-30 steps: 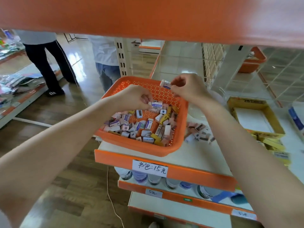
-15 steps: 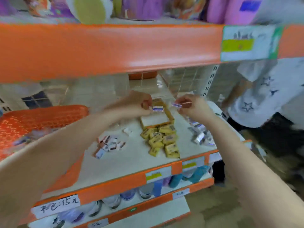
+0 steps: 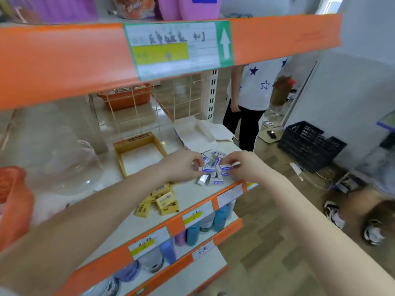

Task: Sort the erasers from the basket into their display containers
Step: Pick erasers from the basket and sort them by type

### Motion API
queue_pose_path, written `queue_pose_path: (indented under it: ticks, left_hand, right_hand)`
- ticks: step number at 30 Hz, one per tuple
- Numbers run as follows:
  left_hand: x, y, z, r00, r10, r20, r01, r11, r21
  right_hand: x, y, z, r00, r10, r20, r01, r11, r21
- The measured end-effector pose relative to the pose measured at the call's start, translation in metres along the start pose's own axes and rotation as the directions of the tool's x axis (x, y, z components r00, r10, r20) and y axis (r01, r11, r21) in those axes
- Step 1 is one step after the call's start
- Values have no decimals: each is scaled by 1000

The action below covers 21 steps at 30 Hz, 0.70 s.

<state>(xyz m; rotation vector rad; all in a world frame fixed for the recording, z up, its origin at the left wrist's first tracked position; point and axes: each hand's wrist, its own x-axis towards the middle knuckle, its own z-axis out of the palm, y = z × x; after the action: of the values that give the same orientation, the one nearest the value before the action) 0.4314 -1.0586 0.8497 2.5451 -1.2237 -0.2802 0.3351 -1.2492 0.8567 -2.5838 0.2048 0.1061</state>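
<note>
Two grips, two pieces: your left hand pinches one blue-white eraser, your right hand a second eraser, long axes running hand-to-hand (loose pile just beneath, uncountable).

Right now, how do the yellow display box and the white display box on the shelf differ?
The yellow box is a low open tray; the white box has flaps folded out. The yellow box sits left, the white box right, behind the blue-and-white erasers. Both look empty.
</note>
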Motion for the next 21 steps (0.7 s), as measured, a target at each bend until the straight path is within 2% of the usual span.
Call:
queue_pose_path:
  ticks: [11,15,21]
  left_hand:
    - [-3,0,7,999,7,52,-7,1000,13]
    - [-18,-7,1,1000,19,4,-18,999,-32]
    - [-59,-38,-30,991,-72,-108,69,997,-36]
  right_hand:
    - [-1,-4,-2,998,-51,-45,50,999,-5]
    - [2,-18,-4,991,-97,-94,98,995,3]
    - [14,-62,16,969,-203,-140,213,975,63]
